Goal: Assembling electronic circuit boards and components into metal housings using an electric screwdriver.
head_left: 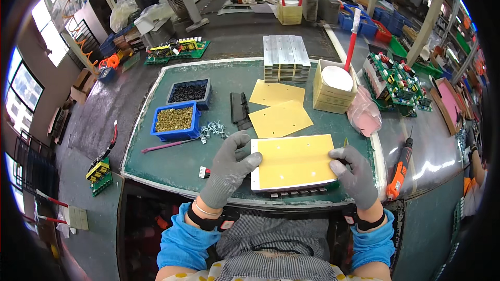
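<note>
In front of me lies a yellow sheet (294, 164) with small holes, on top of a pale metal plate whose edge shows at the left. My left hand (228, 169), in a grey glove, has its thumb on the sheet's left edge, fingers curled. Thumb and fingertips of my right hand (357, 173), gloved too, close on the right edge. Dark parts show below the plate's near edge. Two loose yellow sheets (281, 119) lie just beyond, next to a black plastic part (239, 110). A small white connector (203, 172) rests near my left hand.
Left on the green mat stand a blue bin (178, 135) of brass-coloured pieces and another bin (207, 98) of black pieces, near silver clips (212, 131). Metal plates (286, 54) are stacked behind, beside a box (330, 101). An orange power screwdriver (400, 170) and circuit boards (396, 83) lie right.
</note>
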Available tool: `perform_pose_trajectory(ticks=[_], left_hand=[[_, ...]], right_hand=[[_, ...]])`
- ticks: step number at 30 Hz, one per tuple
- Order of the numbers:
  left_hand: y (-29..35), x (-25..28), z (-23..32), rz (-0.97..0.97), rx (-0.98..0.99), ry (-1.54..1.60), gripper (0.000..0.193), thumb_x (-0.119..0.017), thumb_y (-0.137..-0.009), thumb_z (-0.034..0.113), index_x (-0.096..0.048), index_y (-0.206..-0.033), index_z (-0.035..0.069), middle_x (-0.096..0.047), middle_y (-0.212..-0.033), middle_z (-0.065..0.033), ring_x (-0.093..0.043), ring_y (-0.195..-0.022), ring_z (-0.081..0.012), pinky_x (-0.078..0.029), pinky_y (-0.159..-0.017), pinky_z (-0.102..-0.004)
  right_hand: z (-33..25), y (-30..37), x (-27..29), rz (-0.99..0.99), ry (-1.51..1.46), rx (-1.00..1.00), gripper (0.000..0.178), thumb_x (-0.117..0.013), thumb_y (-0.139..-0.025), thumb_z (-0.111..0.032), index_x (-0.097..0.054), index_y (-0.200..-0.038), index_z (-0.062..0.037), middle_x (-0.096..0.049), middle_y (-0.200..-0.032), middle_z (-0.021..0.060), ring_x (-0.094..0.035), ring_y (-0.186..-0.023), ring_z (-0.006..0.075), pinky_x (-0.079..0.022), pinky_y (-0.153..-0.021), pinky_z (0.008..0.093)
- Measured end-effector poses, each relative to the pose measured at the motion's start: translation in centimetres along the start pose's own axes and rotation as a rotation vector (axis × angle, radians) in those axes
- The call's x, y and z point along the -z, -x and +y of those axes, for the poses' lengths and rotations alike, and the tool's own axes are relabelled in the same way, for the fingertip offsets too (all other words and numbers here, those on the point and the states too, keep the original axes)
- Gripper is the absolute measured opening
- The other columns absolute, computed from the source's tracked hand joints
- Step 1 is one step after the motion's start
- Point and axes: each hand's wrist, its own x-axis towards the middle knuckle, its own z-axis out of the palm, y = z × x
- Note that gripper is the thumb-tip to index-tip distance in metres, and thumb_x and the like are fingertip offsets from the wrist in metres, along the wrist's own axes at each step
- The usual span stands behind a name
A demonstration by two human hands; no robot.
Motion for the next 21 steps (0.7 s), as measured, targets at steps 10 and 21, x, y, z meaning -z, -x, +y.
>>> perform_pose_trajectory(ticks=[10, 21], left_hand=[[0.0, 0.0, -0.6, -0.025, 0.074, 0.111, 0.061, -0.073, -0.085, 0.021, -0.044, -0.132, -0.003, -0.049, -0.126, -0.012, -0.051, -0.12, -0.0239, -0.043, -0.101, -0.0359], [-0.3, 0.1, -1.4, 0.003, -0.027, 0.024, 0.049, -0.07, -0.085, 0.02, -0.049, -0.124, -0.002, -0.049, -0.132, -0.0123, -0.052, -0.119, -0.0228, -0.04, -0.105, -0.0383]], right_hand=[[-0.6, -0.1, -0.9, 0.056, -0.084, -0.158, 0.016, -0.059, -0.086, -0.008, -0.064, -0.096, 0.0033, -0.061, -0.085, 0.0145, -0.061, -0.073, 0.0242, -0.047, -0.067, 0.0318], [-1.0, -0.7, -1.1, 0.094, 0.072, -0.062, 0.013, -0.06, -0.084, -0.006, -0.065, -0.093, 0.0015, -0.063, -0.083, 0.0152, -0.062, -0.072, 0.0268, -0.048, -0.066, 0.0332]])
